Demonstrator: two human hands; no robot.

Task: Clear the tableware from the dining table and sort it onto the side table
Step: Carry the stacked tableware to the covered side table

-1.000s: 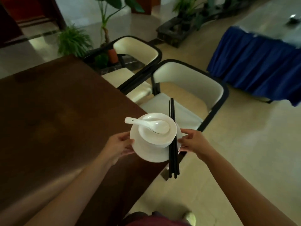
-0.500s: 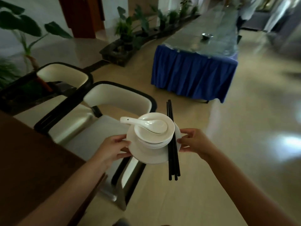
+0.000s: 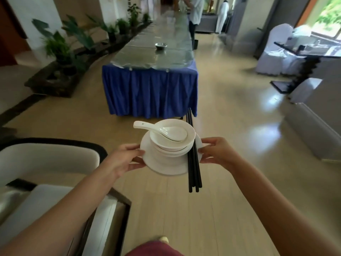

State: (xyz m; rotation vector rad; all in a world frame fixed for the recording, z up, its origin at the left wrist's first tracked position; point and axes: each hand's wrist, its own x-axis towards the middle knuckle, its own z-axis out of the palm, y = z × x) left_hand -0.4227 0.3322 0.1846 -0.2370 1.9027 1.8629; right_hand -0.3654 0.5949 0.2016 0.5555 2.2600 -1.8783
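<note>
Both hands, left [image 3: 123,159] & right [image 3: 215,154], grip plate [image 3: 164,166] w/ bowl [image 3: 172,139], spoon [image 3: 162,130], chopsticks [image 3: 193,163]; blue-skirted counter [image 3: 150,89] ahead, chair [image 3: 49,159] on left.

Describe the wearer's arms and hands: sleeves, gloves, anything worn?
Both forearms are bare to the frame edge, no sleeves visible. The left hand and right hand are ungloved, with no watch, rings or bands showing. Fingers are bare too.

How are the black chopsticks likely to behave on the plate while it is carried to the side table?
The chopsticks lie loose across the plate rim, overhanging both sides, so they will probably roll or slide off if it tilts. They look stiff and light; neither hand plainly pins them.
</note>
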